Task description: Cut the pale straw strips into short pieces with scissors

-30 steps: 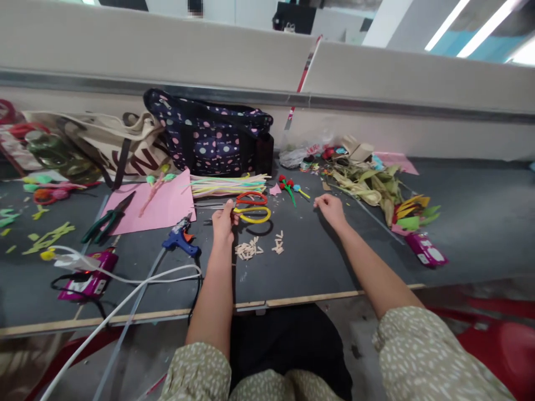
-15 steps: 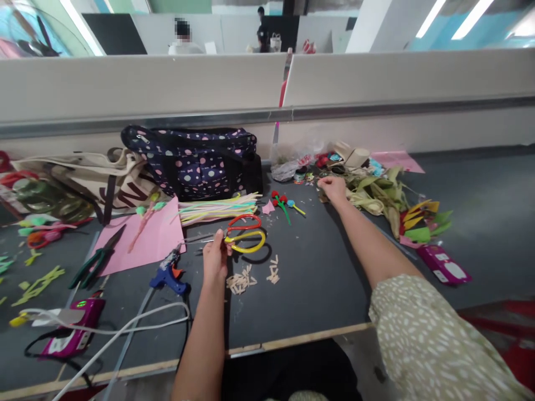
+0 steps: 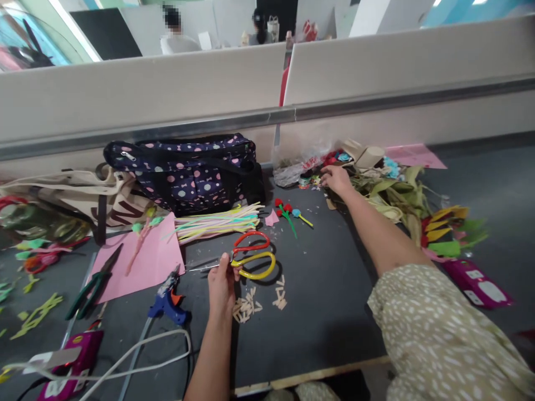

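Note:
My left hand is closed around the blades of a pair of scissors, near the pivot. One handle loop is red and the other yellow; they point right and the blades point left. My right hand reaches to the back of the table with fingers bent and a little apart, and I see nothing held in it. It is at the left edge of a heap of dried husks, beside small colourful scraps. Short pale cut pieces lie in two small piles below the scissors.
A patterned dark bag stands behind pipe cleaners. Left are pink paper, pliers, a blue glue gun and a white cable. Red pipe-cleaner flowers lie mid-table; a purple box is at right.
The view has tilted and shifted slightly. My right hand's fingers look more spread at the edge of the heap. My left hand keeps hold of the scissors.

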Demonstrator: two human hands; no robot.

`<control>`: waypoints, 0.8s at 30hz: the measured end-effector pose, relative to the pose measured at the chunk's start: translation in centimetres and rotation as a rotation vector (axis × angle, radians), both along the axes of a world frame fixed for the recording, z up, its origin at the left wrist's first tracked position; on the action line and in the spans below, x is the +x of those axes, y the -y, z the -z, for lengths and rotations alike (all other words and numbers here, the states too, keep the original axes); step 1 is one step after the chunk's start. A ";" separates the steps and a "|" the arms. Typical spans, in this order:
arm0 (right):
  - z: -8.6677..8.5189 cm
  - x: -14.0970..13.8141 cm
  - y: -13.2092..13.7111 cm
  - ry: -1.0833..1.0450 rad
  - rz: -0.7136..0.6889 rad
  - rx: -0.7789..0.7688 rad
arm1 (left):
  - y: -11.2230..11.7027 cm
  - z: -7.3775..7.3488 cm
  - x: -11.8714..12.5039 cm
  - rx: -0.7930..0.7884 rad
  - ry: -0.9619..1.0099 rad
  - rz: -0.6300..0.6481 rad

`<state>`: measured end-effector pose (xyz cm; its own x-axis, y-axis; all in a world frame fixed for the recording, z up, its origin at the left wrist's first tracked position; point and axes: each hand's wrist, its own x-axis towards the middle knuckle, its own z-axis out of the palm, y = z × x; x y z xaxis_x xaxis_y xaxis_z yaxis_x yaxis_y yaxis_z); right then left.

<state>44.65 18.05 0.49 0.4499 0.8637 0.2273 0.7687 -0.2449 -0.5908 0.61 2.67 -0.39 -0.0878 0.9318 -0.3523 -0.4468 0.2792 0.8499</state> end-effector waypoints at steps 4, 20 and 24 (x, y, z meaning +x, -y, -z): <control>0.9 -0.5 1.9 -0.194 -0.139 -0.188 | 0.2 -0.4 0.2 0.003 0.019 -0.038; -0.4 -6.2 10.0 -0.167 -0.009 0.118 | 0.1 -0.9 1.1 0.066 -0.045 -0.042; -0.5 -8.6 13.0 -0.090 0.018 0.066 | 0.5 -1.6 1.3 0.054 -0.076 0.023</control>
